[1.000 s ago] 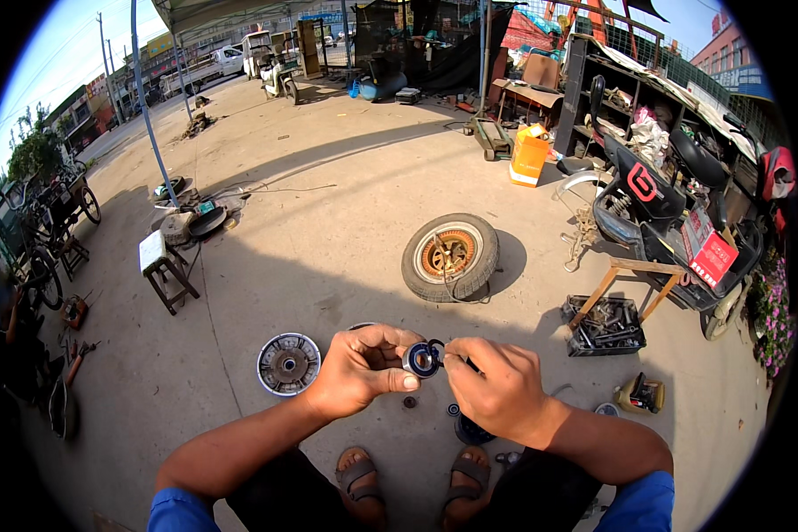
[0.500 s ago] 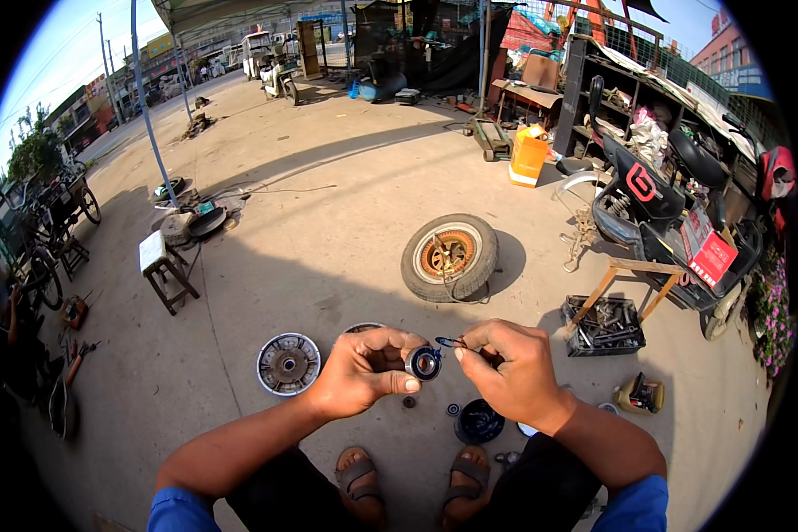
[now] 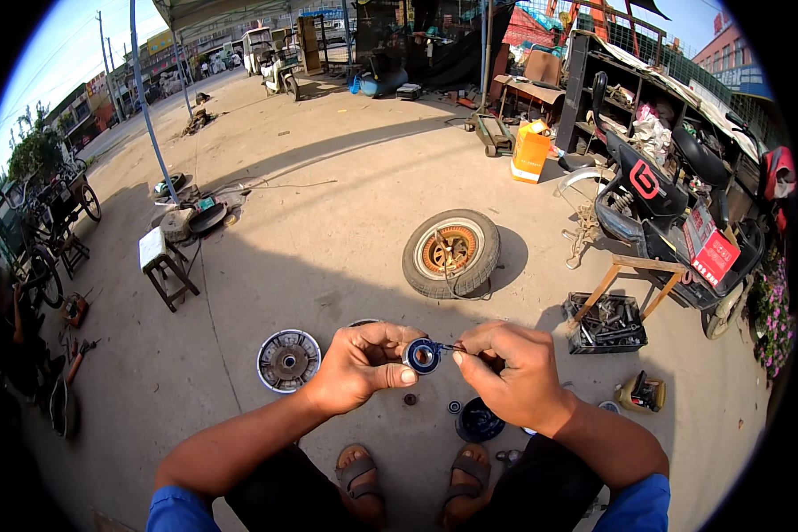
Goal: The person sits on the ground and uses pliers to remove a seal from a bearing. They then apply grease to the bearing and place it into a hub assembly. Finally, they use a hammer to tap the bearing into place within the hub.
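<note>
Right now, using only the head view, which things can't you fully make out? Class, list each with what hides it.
All in the head view:
- Bearing: its left edge, covered by the left hand.
- Thin dark piece: one end hidden by the right hand; the other too small to read.
- Silver disc: mostly behind the left hand.
- Tools in the black crate: too small and jumbled to identify.
</note>
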`<state>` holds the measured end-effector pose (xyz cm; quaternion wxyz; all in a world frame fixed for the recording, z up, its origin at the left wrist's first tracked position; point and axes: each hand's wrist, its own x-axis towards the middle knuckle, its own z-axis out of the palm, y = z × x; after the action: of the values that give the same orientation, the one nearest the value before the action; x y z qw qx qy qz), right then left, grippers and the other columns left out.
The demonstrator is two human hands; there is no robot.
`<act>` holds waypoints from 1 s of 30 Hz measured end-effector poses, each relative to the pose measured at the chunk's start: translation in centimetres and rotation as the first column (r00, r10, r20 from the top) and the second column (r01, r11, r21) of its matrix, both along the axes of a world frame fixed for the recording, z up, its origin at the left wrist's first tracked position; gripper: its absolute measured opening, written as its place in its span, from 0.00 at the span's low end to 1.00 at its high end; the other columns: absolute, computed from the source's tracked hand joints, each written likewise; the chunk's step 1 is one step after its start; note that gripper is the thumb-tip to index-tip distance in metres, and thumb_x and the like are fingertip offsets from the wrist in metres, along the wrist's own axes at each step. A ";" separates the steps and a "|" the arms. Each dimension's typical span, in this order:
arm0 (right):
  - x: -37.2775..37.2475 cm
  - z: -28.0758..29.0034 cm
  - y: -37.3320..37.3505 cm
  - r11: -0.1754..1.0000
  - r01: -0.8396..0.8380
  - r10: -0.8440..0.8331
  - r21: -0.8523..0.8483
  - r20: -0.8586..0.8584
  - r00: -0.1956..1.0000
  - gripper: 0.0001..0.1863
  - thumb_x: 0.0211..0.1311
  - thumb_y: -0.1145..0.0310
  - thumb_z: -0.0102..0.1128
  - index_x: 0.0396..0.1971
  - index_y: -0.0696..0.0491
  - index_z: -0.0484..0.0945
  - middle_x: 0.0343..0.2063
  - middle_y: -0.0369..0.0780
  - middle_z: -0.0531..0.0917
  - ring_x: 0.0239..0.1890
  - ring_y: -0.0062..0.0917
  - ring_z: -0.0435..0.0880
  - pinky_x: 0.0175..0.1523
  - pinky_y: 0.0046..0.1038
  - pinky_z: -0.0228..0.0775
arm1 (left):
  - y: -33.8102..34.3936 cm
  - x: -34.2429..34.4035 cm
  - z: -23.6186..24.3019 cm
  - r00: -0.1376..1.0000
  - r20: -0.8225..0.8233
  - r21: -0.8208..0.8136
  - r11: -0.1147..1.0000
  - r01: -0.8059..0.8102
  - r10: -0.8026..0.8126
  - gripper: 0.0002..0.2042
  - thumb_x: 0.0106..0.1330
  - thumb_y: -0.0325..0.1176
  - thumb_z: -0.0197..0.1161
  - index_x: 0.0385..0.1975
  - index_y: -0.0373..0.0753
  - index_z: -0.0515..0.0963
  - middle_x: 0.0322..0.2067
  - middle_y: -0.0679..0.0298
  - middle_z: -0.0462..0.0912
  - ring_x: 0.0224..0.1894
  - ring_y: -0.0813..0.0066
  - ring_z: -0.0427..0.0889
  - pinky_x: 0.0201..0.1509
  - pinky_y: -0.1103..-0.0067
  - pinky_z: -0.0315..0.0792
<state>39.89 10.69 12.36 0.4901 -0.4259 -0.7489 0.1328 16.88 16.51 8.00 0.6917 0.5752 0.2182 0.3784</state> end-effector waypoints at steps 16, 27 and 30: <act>0.3 -0.6 0.3 0.985 -0.079 0.057 0.154 0.139 0.989 0.07 0.51 0.79 0.69 0.31 0.56 0.81 0.31 0.41 0.86 0.31 0.35 0.87 0.33 0.30 0.79 | 0.2 0.1 -0.3 0.997 0.073 -0.069 0.998 0.015 -0.010 0.18 0.62 0.25 0.72 0.51 0.30 0.79 0.41 0.67 0.85 0.43 0.84 0.81 0.49 0.83 0.75; 0.0 -0.1 -0.3 0.949 -0.093 -0.022 0.302 0.357 0.934 0.07 0.49 0.78 0.68 0.30 0.55 0.82 0.35 0.36 0.84 0.28 0.27 0.86 0.29 0.26 0.78 | 0.3 0.1 -0.5 0.985 0.173 -0.131 0.991 0.040 -0.017 0.15 0.62 0.25 0.72 0.48 0.30 0.80 0.42 0.64 0.85 0.44 0.81 0.81 0.49 0.81 0.74; -0.1 -0.3 -0.5 0.920 -0.110 -0.074 0.375 0.444 0.893 0.07 0.49 0.76 0.66 0.31 0.57 0.83 0.35 0.37 0.84 0.27 0.26 0.86 0.28 0.25 0.77 | 0.4 0.1 -0.6 0.979 0.204 -0.167 0.985 0.045 -0.010 0.15 0.62 0.25 0.72 0.47 0.30 0.79 0.43 0.62 0.85 0.43 0.79 0.81 0.49 0.80 0.75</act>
<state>39.83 10.19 12.09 0.3773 -0.3316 -0.8568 -0.1165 17.01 16.87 7.37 0.7623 0.4752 0.1700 0.4052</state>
